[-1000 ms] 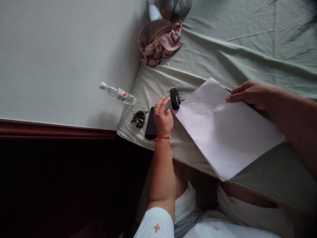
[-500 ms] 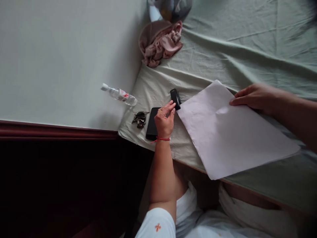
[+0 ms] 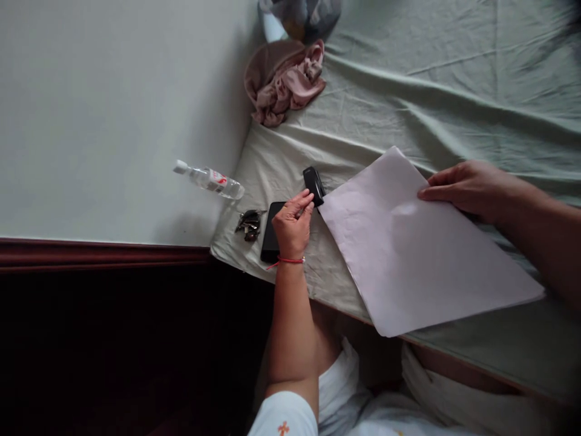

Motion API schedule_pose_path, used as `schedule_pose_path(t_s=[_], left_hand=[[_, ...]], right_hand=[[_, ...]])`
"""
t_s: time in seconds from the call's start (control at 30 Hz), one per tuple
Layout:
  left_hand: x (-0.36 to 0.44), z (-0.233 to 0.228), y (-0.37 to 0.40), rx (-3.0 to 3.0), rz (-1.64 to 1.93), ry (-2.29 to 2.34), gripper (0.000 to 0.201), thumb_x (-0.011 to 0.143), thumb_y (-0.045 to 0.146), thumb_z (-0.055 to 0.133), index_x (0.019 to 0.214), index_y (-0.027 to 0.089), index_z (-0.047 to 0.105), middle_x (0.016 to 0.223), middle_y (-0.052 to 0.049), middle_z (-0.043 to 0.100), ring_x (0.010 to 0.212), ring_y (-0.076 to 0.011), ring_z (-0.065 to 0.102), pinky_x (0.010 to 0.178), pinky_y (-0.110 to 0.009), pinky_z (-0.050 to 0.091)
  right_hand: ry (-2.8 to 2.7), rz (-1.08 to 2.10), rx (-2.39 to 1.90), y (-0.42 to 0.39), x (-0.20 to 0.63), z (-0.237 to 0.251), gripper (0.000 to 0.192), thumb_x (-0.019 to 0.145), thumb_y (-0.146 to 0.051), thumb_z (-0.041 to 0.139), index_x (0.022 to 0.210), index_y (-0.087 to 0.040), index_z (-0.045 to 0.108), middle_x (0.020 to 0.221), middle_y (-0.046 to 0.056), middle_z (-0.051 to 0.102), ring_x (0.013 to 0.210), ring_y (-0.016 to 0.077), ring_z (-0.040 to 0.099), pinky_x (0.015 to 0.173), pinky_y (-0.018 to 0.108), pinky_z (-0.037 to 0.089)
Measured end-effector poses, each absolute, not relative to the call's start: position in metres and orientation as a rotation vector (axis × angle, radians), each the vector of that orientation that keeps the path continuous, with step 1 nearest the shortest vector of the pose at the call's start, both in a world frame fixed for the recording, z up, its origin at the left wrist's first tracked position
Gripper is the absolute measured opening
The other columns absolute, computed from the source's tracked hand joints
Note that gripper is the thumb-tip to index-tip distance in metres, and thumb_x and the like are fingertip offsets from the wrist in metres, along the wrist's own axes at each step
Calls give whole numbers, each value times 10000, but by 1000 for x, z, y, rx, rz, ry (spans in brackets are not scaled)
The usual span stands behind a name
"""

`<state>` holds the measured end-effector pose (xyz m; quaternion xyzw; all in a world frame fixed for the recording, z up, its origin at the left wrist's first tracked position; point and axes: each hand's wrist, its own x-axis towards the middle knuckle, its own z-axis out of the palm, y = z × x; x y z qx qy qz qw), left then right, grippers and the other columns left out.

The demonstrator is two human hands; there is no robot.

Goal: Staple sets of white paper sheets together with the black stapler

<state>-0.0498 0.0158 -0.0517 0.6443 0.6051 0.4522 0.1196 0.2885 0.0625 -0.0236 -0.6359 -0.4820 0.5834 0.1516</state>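
Observation:
A large white sheet of paper (image 3: 408,248) lies on the green bedsheet (image 3: 431,91), its near corner hanging past the bed's edge. My right hand (image 3: 467,188) rests on the paper's far right edge, thumb on top and fingers under it. My left hand (image 3: 293,221) is at the paper's left corner, its fingertips touching a small black stapler (image 3: 313,183) that lies there. Whether the fingers grip the stapler is not clear. A black phone (image 3: 271,239) lies partly under my left hand, with a bunch of keys (image 3: 249,223) beside it.
A small clear bottle (image 3: 209,180) lies by the wall at the bed's left edge. A crumpled pink cloth (image 3: 284,82) and a bag (image 3: 302,15) sit at the far corner. A dark wooden rail (image 3: 100,253) runs along the wall's foot.
My left hand went from open above the phone to curled with fingertips on the stapler. My right hand has turned the paper a little on the bed.

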Motion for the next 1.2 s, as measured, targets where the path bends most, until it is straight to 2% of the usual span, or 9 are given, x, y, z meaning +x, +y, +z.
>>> schedule_pose_path(t_s=[0.23,0.37,0.47,0.63,0.73,0.83,0.97,1.1,1.2], left_hand=[[-50,-45,16,1922,1201,1835,194,876,141,740,1013,236,840,1142,-66,826,1078,-225,784,1008,-409,624],[-47,-46,18,1997,1125,1892,210,877,122,736,1017,239,840,1157,-65,823,1089,-232,784,1041,-429,611],[-43,-51,21,2008,1141,1922,220,885,112,721,1026,232,840,1178,-77,817,1093,-236,784,1057,-436,603],[-41,-60,21,1795,1245,1897,239,913,145,690,1085,236,829,1268,-85,787,1162,-231,757,1065,-415,592],[-41,-66,14,1635,1264,1916,288,945,221,672,1207,259,785,1382,-83,731,1072,-209,766,949,-378,629],[-38,-68,0,1468,1329,2009,346,943,325,696,1278,242,728,1367,-113,719,1034,-197,745,840,-321,613],[-29,-58,-21,1136,1411,1970,309,939,454,663,1077,187,733,1120,-99,761,899,-155,704,699,-244,529],[-18,-45,-27,925,1399,1687,397,928,567,646,989,185,738,1023,-86,770,935,-158,713,794,-266,532],[-10,-42,-25,869,1378,1609,455,906,619,667,974,176,746,982,-79,769,885,-154,720,762,-257,534]], right_hand=[[-1291,1794,-1841,64,289,-26,126,854,-292,707,902,-187,758,747,97,740,488,180,634,408,258,449],[-1475,1724,-1822,67,293,-35,160,869,-355,702,925,-220,767,794,68,760,552,182,663,477,265,467],[-1815,1461,-1771,64,294,-40,179,887,-384,662,877,-225,743,703,16,711,560,150,615,531,259,443],[-2198,896,-1452,58,298,-48,363,909,-446,558,651,-195,508,537,-33,461,512,86,395,555,256,342],[-2202,1053,-1352,61,305,-55,352,889,-490,563,686,-203,546,555,-36,476,517,86,407,537,245,342],[-2101,1377,-1290,65,312,-57,379,872,-575,611,778,-209,645,623,-27,576,543,95,511,535,228,395],[-1882,1692,-1298,63,312,-48,341,855,-542,685,930,-212,726,716,-14,661,578,105,593,546,217,457],[-1708,1802,-1346,58,309,-41,262,870,-451,715,960,-208,751,765,-4,692,630,104,625,559,190,468],[-1685,1776,-1352,58,309,-43,251,868,-447,734,940,-208,763,756,-3,691,611,104,617,554,197,489]])
